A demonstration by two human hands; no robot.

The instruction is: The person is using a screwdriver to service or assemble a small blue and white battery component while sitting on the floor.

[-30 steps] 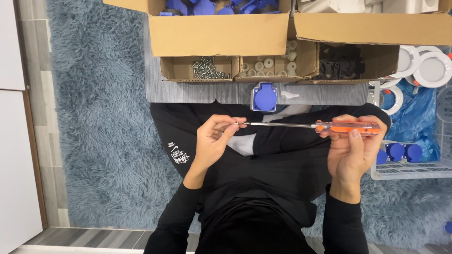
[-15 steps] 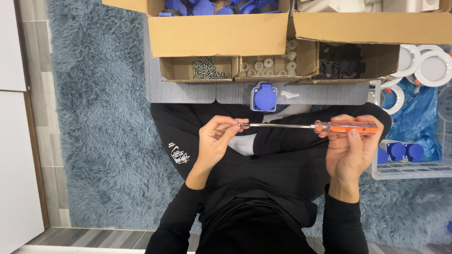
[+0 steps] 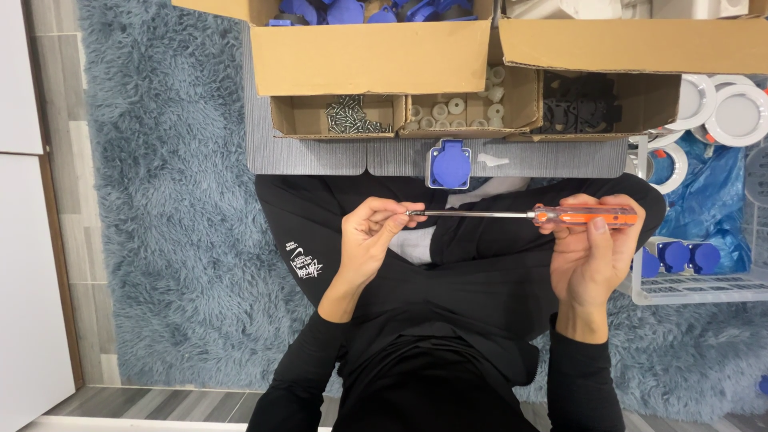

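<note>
My right hand [image 3: 594, 248] grips the orange handle of a long screwdriver [image 3: 582, 214], held level over my lap. Its thin metal shaft [image 3: 472, 214] points left to my left hand [image 3: 370, 238], whose fingertips pinch something small at the tip; what it is stays hidden by the fingers. A blue socket piece with a round cover [image 3: 449, 163] lies on the grey mat [image 3: 312, 156] just beyond my hands.
Small cardboard boxes hold screws [image 3: 348, 117], white round parts [image 3: 456, 108] and black parts [image 3: 580, 104]. A big carton [image 3: 376, 56] of blue parts stands behind. White rings [image 3: 724, 108] and a wire basket [image 3: 692, 268] with blue caps sit at right. Shaggy blue rug [image 3: 160, 200] all around.
Both hands and the screwdriver have barely shifted; the left fingers have adjusted slightly at the tip.
</note>
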